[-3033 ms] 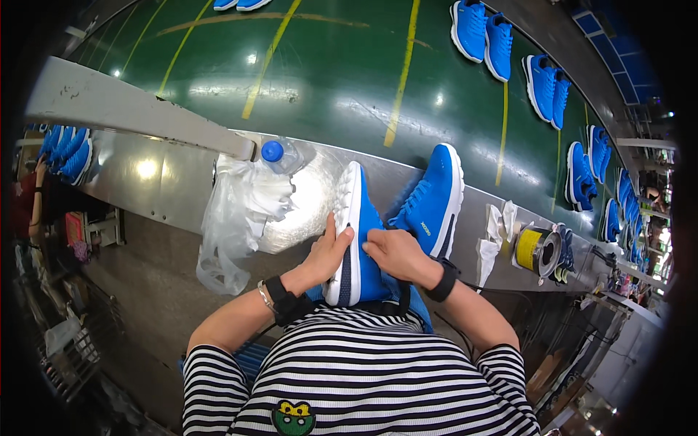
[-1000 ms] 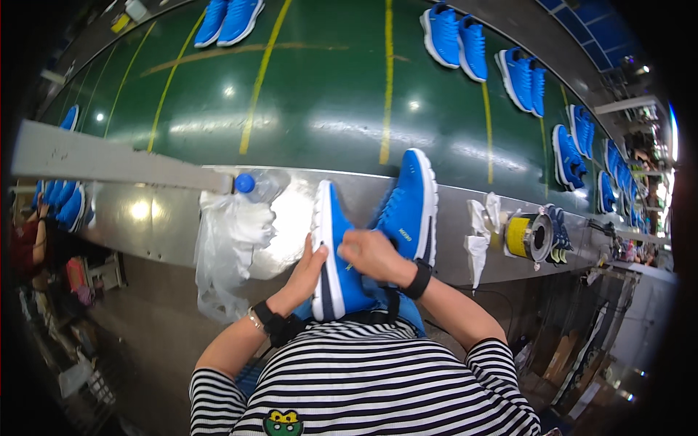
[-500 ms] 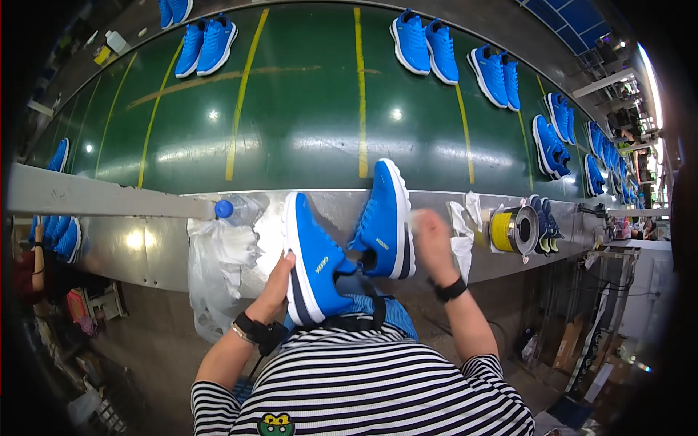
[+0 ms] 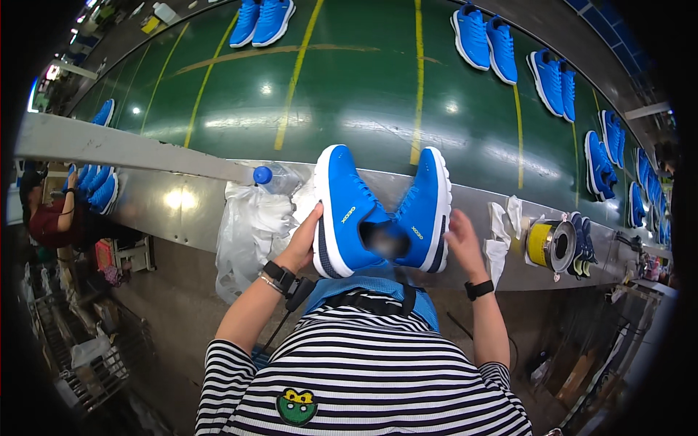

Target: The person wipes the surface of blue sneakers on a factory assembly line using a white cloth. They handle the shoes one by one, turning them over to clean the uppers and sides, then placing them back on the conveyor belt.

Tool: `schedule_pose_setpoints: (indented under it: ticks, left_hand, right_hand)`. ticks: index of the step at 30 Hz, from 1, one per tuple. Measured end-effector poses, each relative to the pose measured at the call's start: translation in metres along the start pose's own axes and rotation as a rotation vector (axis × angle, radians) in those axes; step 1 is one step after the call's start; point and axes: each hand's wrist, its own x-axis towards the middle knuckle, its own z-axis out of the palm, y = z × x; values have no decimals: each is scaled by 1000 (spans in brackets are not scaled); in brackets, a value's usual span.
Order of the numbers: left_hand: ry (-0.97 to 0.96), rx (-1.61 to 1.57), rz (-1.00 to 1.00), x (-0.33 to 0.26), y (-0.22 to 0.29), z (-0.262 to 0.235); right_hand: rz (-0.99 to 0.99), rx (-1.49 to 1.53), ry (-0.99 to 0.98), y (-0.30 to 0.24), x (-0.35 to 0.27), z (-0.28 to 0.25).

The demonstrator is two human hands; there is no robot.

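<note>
Two blue sneakers with thick white soles are held up close in front of me, their ankle openings facing each other. My left hand [image 4: 299,243] grips the left sneaker [image 4: 345,207] along the outer side of its sole, thumb near the edge. The right sneaker [image 4: 429,196] stands at an angle, its heel end near me. Just beside its outer sole, my right hand [image 4: 464,243] has its fingers apart and holds nothing; whether a fingertip touches the sole I cannot tell. Between the two shoes, the area at the openings is blurred.
A metal ledge [image 4: 171,207] runs along a green conveyor belt [image 4: 349,94] bearing several pairs of blue sneakers. Left on the ledge are a blue-capped bottle [image 4: 263,175] and a plastic bag [image 4: 236,243]. To the right are white cloths [image 4: 496,247] and a yellow-banded tin [image 4: 542,245].
My view has turned. The left sneaker's toe has come level with the right one's. My right hand, blurred and more curled before, now has its fingers apart by the sole.
</note>
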Motion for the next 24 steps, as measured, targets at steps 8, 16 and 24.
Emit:
schedule_pose_setpoints:
  ticks: [8, 16, 24]
  left_hand:
    - [-101, -272, 21, 28, 4, 7]
    - [-326, -534, 49, 40, 15, 52]
    - [-253, -550, -22, 47, 17, 72]
  right_hand:
    - [125, 322, 15, -47, 11, 37]
    - [292, 1251, -107, -90, 39, 46]
    - [317, 1355, -223, -96, 36, 61]
